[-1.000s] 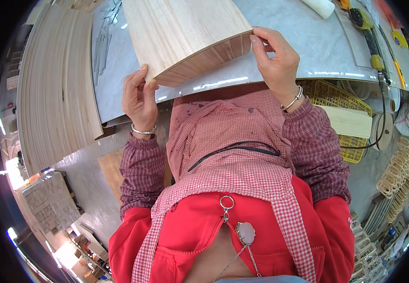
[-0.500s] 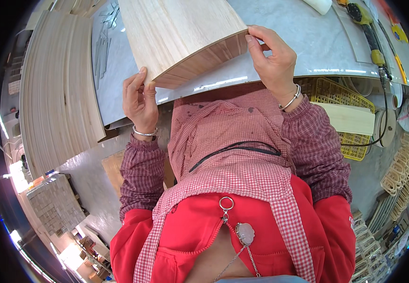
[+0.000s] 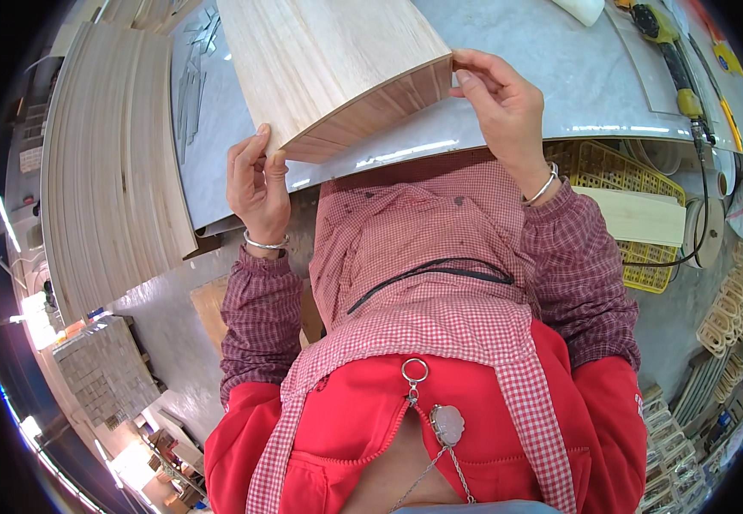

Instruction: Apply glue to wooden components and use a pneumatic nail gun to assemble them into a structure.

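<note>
A wide pale wooden board lies over the work table at the top middle, its near edge toward me. Below that edge shows darker, streaked wood; whether this is more boards or a box wall, I cannot tell. My left hand pinches the near left corner, thumb below and forefinger above. At the near right corner, my right hand grips the edge between thumb and fingers. Some of its fingertips are hidden behind the corner.
A tall stack of boards stands on the left. Thin metal strips lie on the shiny table. A yellow-black power tool with a hose is at the right. Below it, a yellow crate carries pale slats.
My right hand has shifted slightly right and its fingers sit a little differently at the corner. The left hand keeps its hold. The whole view has moved slightly.
</note>
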The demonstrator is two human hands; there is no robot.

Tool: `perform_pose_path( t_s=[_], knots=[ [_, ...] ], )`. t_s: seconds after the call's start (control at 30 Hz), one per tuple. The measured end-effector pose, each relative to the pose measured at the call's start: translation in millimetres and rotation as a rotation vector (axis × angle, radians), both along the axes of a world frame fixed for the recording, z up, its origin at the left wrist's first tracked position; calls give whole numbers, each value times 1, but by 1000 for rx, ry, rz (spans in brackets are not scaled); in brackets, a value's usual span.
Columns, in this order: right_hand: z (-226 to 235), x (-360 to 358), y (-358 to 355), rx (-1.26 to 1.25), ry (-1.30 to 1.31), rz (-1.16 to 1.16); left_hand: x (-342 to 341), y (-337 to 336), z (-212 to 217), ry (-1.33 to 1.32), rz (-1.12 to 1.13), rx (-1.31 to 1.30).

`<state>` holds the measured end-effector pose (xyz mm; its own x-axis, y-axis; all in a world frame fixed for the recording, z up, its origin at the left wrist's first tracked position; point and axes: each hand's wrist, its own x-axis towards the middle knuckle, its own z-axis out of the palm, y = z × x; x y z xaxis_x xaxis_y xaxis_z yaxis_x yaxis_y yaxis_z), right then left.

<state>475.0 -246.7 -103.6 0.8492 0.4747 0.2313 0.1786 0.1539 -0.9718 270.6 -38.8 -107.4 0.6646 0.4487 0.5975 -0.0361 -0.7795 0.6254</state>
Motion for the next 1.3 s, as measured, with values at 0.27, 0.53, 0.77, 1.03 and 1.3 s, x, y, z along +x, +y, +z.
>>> perform_pose_path(
  t_s=[0.27,0.53,0.77,1.03,1.3],
  knots=[
    [12,15,4,-69,-414,97,-13,-1,11,78,74,85],
    [5,18,-1,-88,-507,218,19,-20,58,175,-50,438],
    [4,15,2,-32,-451,176,57,-33,43,165,-124,516],
    [5,13,2,-1,-464,164,58,-35,38,130,-116,545],
    [4,13,0,-58,-466,172,56,-36,36,158,-119,570]
  ],
)
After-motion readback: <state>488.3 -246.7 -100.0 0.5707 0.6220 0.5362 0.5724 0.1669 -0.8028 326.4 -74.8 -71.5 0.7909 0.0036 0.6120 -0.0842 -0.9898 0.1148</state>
